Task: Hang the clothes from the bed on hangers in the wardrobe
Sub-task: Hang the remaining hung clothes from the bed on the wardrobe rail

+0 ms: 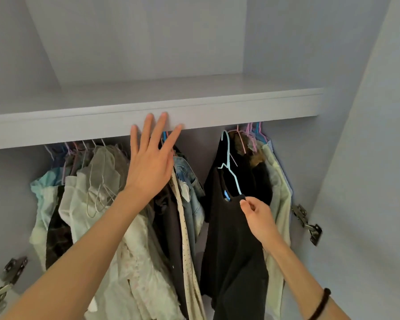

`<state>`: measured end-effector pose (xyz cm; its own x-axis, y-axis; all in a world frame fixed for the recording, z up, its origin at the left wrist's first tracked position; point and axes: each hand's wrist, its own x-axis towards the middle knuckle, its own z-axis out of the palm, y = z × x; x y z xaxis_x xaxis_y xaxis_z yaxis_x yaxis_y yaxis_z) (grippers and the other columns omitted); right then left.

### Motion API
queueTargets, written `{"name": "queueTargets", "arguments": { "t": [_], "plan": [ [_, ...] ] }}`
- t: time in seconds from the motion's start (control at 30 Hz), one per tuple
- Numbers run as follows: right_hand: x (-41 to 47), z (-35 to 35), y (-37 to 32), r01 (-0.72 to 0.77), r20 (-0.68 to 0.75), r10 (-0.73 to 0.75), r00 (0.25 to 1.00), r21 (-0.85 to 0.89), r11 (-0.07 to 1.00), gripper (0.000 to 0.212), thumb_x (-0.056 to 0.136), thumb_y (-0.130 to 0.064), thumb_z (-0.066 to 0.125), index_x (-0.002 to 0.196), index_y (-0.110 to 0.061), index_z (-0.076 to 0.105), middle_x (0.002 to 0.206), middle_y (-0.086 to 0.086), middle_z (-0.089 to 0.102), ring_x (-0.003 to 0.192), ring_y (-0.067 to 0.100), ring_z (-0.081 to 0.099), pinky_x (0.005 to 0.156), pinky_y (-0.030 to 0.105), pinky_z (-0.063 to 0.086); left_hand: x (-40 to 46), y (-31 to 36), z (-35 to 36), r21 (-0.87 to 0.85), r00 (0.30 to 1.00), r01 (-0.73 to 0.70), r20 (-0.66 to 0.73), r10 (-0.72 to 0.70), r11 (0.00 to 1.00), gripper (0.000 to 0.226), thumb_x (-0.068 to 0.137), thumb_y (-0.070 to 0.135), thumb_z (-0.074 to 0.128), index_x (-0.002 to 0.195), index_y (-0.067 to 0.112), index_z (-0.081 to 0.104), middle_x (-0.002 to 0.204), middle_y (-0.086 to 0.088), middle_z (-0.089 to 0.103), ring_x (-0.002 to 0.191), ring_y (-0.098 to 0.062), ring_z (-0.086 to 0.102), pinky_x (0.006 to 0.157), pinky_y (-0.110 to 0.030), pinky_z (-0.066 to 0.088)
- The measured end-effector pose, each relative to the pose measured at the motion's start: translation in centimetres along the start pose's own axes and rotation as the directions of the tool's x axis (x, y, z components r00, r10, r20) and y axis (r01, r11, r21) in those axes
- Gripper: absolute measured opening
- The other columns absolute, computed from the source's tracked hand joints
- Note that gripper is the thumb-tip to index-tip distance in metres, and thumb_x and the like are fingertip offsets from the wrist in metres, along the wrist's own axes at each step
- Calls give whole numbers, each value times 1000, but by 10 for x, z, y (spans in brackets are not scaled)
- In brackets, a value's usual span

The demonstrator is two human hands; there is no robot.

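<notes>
Right hand (255, 212) is pinching the black knit garment (234, 239) (on its pale blue wire hanger (229, 158)) between thumb and fingertips; left hand (151, 155) is reaching up, fingers spread wide.

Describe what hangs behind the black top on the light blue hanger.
Behind the black top hang a brown furry garment and pale green clothes on pink hangers; their lower parts are covered.

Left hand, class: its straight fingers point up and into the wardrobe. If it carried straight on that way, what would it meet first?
Probably the front edge of the shelf: the left hand has its fingertips already overlapping that edge in the picture. Depth is unclear, so it may instead pass beneath it.
</notes>
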<state>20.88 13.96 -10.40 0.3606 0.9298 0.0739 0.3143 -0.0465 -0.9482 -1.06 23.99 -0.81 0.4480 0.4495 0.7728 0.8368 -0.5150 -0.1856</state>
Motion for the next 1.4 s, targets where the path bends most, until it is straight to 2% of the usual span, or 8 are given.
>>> {"name": "queueTargets", "arguments": {
  "t": [0.27,0.33,0.43,0.73,0.9,1.1,1.27,1.4],
  "plan": [
    [62,23,-31,108,-129,-107,986,-2,994,23,98,-18,43,103,-2,59,65,2,48,58,11,45,55,14,39,22,-17,17,115,983,-22,-177,43,993,50,98,27,39,146,21,28,152,-15,14,140,-37,8,110,-56,-3],
    [82,24,-41,110,-162,-106,981,11,994,28,98,-18,43,114,1,56,90,18,61,85,27,59,75,29,47,22,-17,19,143,984,-9,-177,35,990,50,99,30,37,147,23,26,152,-14,11,140,-37,6,111,-55,-5],
    [111,26,-50,100,-200,-97,975,4,995,30,98,-16,43,118,3,55,112,26,59,107,37,53,89,36,42,23,-18,21,168,982,-14,-182,45,986,53,98,33,39,147,25,21,153,-12,8,140,-36,5,111,-55,-6],
    [155,25,-26,-1,-263,-102,959,-365,931,28,96,-10,44,116,7,55,115,26,56,107,40,54,84,37,45,24,-17,24,188,976,2,-213,39,982,63,92,28,48,147,27,18,153,-11,9,140,-37,5,110,-57,-3],
    [160,1,-12,-92,-382,-64,922,-375,922,25,95,-8,43,111,8,54,116,27,52,103,44,53,80,41,45,24,-16,21,179,979,4,-200,32,984,64,90,24,49,147,25,20,153,-12,8,140,-38,5,110,-58,-3],
    [154,-6,-11,-111,-356,-80,931,-485,868,26,97,-14,42,112,4,52,115,24,54,101,43,55,76,44,46,21,-10,15,186,991,25,-130,0,982,68,87,17,49,148,23,18,154,-13,7,141,-38,2,110,-59,-3],
    [137,-15,-9,-51,-293,-195,936,-660,749,28,96,-15,44,118,0,52,118,21,52,103,40,54,73,43,45,7,2,7,176,997,66,-38,-60,982,76,84,10,54,148,22,16,155,-13,6,142,-38,2,110,-60,2],
    [129,-23,-6,165,-249,-449,858,-694,701,28,87,-9,58,112,3,59,111,25,56,108,42,50,82,51,43,-23,18,8,156,986,153,44,-161,976,79,80,7,61,147,21,22,155,-15,10,141,-38,4,110,-61,9]
  ]
}}
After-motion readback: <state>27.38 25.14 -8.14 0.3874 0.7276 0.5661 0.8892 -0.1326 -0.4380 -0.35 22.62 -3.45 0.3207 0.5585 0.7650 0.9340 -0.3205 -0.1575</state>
